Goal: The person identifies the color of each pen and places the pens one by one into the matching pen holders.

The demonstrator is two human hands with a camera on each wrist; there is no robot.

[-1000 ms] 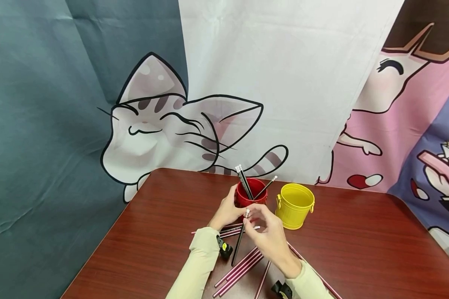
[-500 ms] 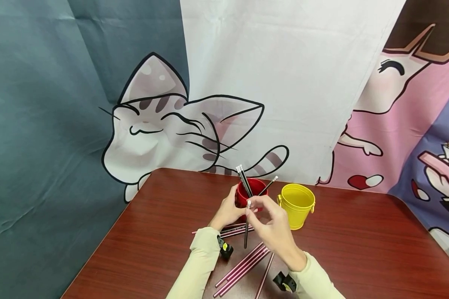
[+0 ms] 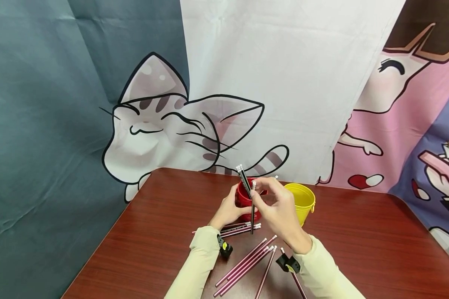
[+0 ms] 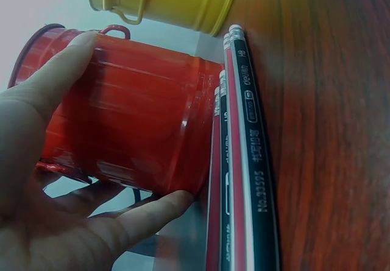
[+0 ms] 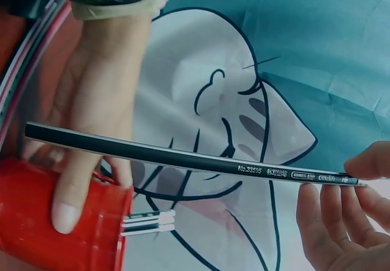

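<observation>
With my right hand I am pinching a black pencil near its white-tipped end, thumb on one side and fingertips on the other, and the rest of it is hanging free with the plain end down. It is hanging in front of the red bucket, outside it and on my side. My left hand is gripping that bucket, thumb along one flank and fingers round the other. Black pencils are leaning inside it, white ends up. As I judge it, I am adding this one to them. The next move is probably calling for a lift, since the lower end is hanging well below the rim, then a slight tip over the opening without knocking the others. A mixed bunch of pencils is lying by the bucket's base, pink pencils are lying nearer me on the table, and the yellow bucket is standing partly hidden behind my right hand
</observation>
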